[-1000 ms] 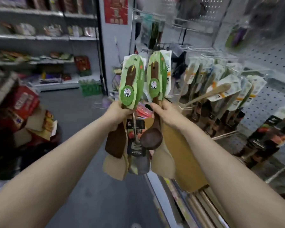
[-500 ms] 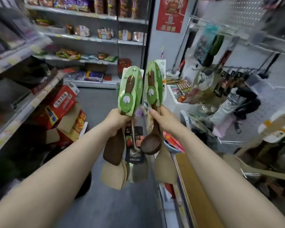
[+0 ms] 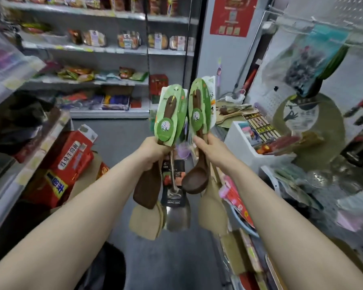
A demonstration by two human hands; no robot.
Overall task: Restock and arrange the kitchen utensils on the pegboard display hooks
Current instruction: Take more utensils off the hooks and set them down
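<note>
Single wide-angle view from a camera on the person's head, facing forward and slightly down a shop aisle (image 3: 117, 137). Forearms (image 3: 71, 227) enter from the bottom corners — left hand (image 3: 153, 151) and right hand (image 3: 210, 150), gripping utensils (image 3: 170, 122), sit close at centre. Shelves (image 3: 105, 49) stand farther ahead; pegboard (image 3: 356, 11) lies right.

both arms stretched forward — left hand (image 3: 153, 150) and right hand (image 3: 210, 150) raised, fingers curled tight.

Dark brown spatula (image 3: 146, 186) and ladle (image 3: 195, 181), green label cards (image 3: 169, 118); pale beige spatulas (image 3: 146, 222); red cartons (image 3: 71, 158).
</note>
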